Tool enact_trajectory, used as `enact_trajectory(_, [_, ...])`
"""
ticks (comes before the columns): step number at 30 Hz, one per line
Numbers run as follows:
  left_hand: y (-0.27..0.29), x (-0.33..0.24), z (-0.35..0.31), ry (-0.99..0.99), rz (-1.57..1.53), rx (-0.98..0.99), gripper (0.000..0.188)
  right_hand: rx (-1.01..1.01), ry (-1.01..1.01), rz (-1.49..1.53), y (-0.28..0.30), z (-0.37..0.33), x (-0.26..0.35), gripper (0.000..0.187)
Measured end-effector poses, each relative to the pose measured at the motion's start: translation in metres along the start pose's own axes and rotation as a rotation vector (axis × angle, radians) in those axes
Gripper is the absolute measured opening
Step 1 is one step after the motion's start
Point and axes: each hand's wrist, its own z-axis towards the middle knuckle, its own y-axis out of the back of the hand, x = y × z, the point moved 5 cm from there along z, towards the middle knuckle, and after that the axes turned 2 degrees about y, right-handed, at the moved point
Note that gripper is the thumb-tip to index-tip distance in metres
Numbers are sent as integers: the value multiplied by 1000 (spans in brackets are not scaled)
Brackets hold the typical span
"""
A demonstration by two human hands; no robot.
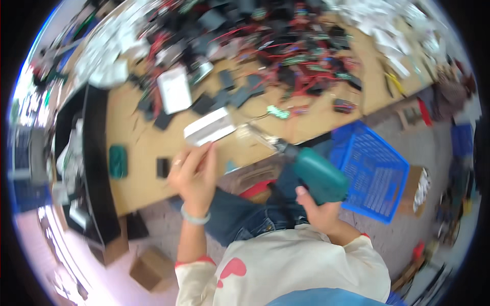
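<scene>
My right hand (319,209) is wrapped round a green power drill (321,176), its blurred metal tip pointing up and left. A white rectangular box (210,126) with an open-looking right end is just left of that tip; whether they touch is blurred. At the box's near edge is my left hand (193,171), with its fingers curled and pressed together. Blur hides what is between those fingertips, and whether they grip the box. Another white box (174,90) lies beyond, beside several flat dark pieces (232,96).
A heap of black parts with red wires (301,56) covers the far side of the wooden table (145,158). White scraps (109,46) pile up at the far left. A green block (118,161) lies near the left edge. The blue basket (398,196) stands right of me.
</scene>
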Motion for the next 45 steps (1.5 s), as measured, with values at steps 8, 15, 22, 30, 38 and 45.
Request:
enact_trajectory(8, [-5, -7, 8, -81, 208, 28, 11, 72, 82, -110, -13, -1, -23, 22])
enact_trajectory(15, [-7, 10, 0, 4, 62, 86, 13, 54, 108, -115, -20, 0, -21, 25])
enact_trajectory(22, [-4, 15, -4, 112, -45, 37, 12, 56, 98, -75, -22, 4, -21, 25])
enact_trajectory(30, [-12, 0, -3, -84, 290, 66, 11, 86, 146, -132, -29, 8, -22, 25])
enact_trajectory(38, [-21, 4, 18, -256, 332, 7, 7, 30, 98, -81, -37, 12, -20, 26])
enact_trajectory(45, [-31, 8, 14, -287, 393, 31, 6, 34, 253, -156, -46, 17, -12, 29])
